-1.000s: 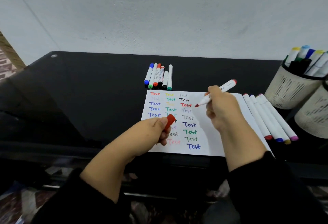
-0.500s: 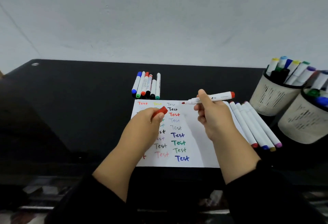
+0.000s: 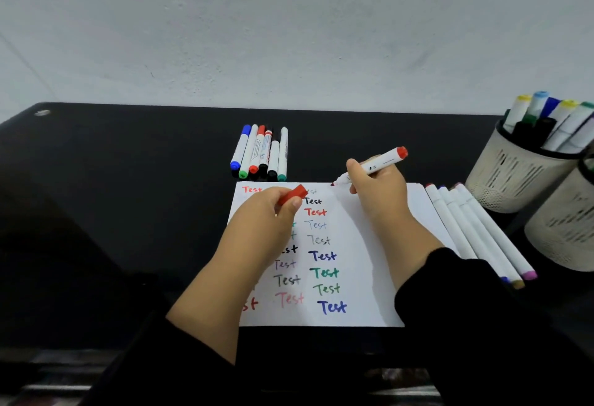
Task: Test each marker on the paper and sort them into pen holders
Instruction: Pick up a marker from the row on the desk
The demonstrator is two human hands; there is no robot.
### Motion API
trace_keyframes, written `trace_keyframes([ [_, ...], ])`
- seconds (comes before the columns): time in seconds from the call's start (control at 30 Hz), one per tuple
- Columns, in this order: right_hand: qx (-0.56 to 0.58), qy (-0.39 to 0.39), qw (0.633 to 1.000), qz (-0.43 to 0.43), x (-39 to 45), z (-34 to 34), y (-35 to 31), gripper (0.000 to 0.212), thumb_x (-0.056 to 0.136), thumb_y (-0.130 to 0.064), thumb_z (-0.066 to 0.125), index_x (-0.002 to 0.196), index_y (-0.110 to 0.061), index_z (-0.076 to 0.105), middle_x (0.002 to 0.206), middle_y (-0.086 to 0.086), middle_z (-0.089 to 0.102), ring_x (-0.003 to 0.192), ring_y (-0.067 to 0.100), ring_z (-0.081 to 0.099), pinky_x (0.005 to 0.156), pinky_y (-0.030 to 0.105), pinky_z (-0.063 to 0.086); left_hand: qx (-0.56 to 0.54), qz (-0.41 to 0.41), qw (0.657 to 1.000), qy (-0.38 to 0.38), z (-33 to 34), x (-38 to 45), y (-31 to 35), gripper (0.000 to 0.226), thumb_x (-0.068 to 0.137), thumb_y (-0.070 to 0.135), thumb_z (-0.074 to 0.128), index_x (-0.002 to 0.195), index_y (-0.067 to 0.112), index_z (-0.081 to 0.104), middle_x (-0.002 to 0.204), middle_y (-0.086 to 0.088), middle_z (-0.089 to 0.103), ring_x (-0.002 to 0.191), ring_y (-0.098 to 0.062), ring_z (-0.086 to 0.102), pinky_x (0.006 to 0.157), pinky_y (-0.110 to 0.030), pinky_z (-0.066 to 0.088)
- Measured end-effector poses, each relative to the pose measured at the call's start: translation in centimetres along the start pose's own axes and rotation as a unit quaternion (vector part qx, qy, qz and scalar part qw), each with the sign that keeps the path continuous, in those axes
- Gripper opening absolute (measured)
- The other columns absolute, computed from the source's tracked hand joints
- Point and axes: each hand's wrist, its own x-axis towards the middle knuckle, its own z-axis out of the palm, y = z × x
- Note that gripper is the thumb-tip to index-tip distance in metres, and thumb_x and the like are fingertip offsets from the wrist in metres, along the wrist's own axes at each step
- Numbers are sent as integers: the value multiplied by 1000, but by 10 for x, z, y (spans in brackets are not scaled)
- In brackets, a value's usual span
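Note:
My right hand (image 3: pixel 379 193) grips a white marker with a red end (image 3: pixel 377 166), uncapped, its tip at the top edge of the white paper (image 3: pixel 366 264). My left hand (image 3: pixel 266 216) pinches the marker's red cap (image 3: pixel 294 194) over the paper's upper left. The paper carries columns of the word "Test" in many colours. Several white markers (image 3: pixel 475 232) lie in a row along the paper's right edge. A second group of several capped markers (image 3: pixel 262 153) lies just beyond the paper. Two pale mesh pen holders (image 3: pixel 511 177) (image 3: pixel 562 232) stand at the right; the farther one holds several markers.
Everything sits on a black glossy table (image 3: pixel 112 212) against a pale wall. The table's near edge runs just below the paper.
The right hand tilted the marker so its tip dropped to the paper's top edge. The left hand with the red cap stays over the paper's upper left. The view shifted slightly.

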Motion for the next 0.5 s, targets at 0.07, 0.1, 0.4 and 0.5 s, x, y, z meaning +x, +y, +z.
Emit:
trace_keyframes([
  [0.07,-5,-6,1000,-8,1,1,3,27,92,-26,58,66,-18,52,61,-5,56,56,3,52,49,8,39,2,-6,1000,-7,2,3,0,38,98,42,37,130,25,48,116,7,58,89,-5,46,67,-21,36],
  [0.1,-8,-10,1000,-10,2,2,4,26,92,-26,58,68,-18,52,62,-4,56,58,4,53,52,12,40,1,-6,1000,-9,3,4,0,39,98,42,37,131,26,47,116,8,58,89,-4,46,65,-20,35],
  [0.4,-44,-40,998,-33,5,7,10,23,90,-29,61,73,-16,55,69,-1,61,64,7,57,54,11,40,-38,-4,999,1,8,3,1,34,98,41,39,127,28,51,106,14,56,91,-5,50,69,-22,36],
  [0.5,-33,-15,999,-29,6,6,11,22,91,-26,59,78,-8,54,74,8,59,68,14,55,59,20,42,-42,-3,999,3,7,1,2,34,98,41,39,126,28,52,107,13,57,91,-5,49,71,-23,37],
])
